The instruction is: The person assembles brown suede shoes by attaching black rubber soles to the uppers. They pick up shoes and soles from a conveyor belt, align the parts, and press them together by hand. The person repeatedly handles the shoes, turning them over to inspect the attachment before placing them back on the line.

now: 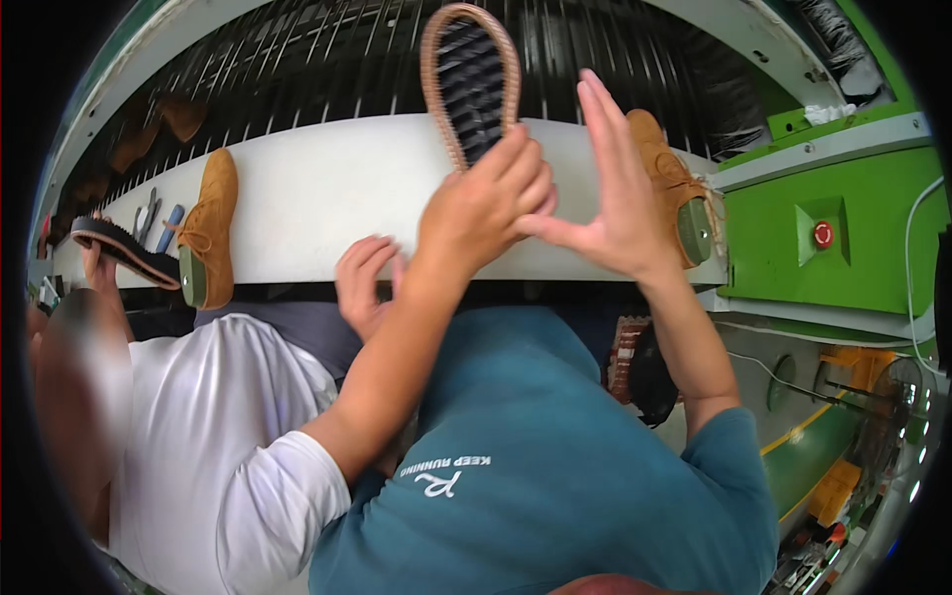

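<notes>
A shoe sole [473,84], black and ridged inside with a tan stitched rim, is held up over the white work surface by a co-worker's hand [486,198] reaching across from a white sleeve. My right hand [620,193] is raised beside it, fingers stretched up and thumb out. The thumb tip comes close to the co-worker's fingers; whether they touch I cannot tell. My left hand [369,283] hovers at the near edge, empty, its fingers loosely bent and thumb apart, its forearm mostly behind the co-worker's. A tan suede lace-up shoe [650,149] on a green last stands behind my right hand.
Another tan shoe [216,198] stands at left on the white surface [327,188]. The co-worker's other hand [97,266] holds a second sole [124,253] near some hand tools [149,220]. Metal rollers [337,59] run behind; a green panel with a red button [823,235] is at right.
</notes>
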`<act>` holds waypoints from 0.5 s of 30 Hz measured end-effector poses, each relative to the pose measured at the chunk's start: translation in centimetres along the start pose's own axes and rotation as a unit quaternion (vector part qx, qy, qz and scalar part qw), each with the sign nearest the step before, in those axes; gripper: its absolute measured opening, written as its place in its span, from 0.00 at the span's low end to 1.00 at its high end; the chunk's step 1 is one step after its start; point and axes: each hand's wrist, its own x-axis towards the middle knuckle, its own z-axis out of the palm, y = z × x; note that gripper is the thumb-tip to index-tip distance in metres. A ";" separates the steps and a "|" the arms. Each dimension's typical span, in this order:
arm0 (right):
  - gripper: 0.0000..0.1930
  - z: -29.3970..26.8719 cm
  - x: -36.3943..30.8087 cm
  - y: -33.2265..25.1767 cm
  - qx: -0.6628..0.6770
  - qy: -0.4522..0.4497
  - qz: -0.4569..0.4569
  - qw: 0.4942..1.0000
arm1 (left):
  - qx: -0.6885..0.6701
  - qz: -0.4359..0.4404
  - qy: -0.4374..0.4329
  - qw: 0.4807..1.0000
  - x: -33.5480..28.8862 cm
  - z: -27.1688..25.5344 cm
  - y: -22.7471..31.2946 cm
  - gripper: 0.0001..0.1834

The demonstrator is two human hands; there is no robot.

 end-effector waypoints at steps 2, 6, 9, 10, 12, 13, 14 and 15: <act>0.62 1.1 1.7 -2.0 -0.033 -0.014 -0.080 0.996 | -0.052 -0.112 0.083 0.989 0.1 -0.5 -0.2 0.20; 0.54 2.4 2.6 -1.8 0.054 0.119 -0.081 0.988 | -0.033 -0.090 0.089 0.991 -0.5 -2.4 -1.6 0.16; 0.48 1.8 0.3 -1.1 0.093 0.116 0.002 0.989 | -0.008 -0.079 0.079 0.994 -0.8 -3.0 -2.1 0.12; 0.45 1.4 -1.1 -0.8 0.115 0.104 0.052 0.987 | 0.003 -0.078 0.077 0.994 -1.0 -3.0 -2.1 0.11; 0.40 -0.8 -3.6 -0.5 0.106 0.106 0.103 0.983 | 0.027 -0.065 0.069 0.995 -1.4 -3.0 -2.3 0.11; 0.37 -2.1 -4.6 -0.3 0.079 0.118 0.101 0.985 | 0.043 -0.061 0.061 0.995 -1.6 -3.2 -2.4 0.11; 0.36 -3.9 -5.6 -0.2 0.040 0.147 0.117 0.981 | 0.043 -0.072 0.072 0.994 -1.6 -3.3 -2.3 0.12; 0.34 -5.8 -6.6 -0.1 -0.001 0.179 0.136 0.974 | 0.212 0.012 0.022 0.977 -1.7 -3.6 -2.4 0.12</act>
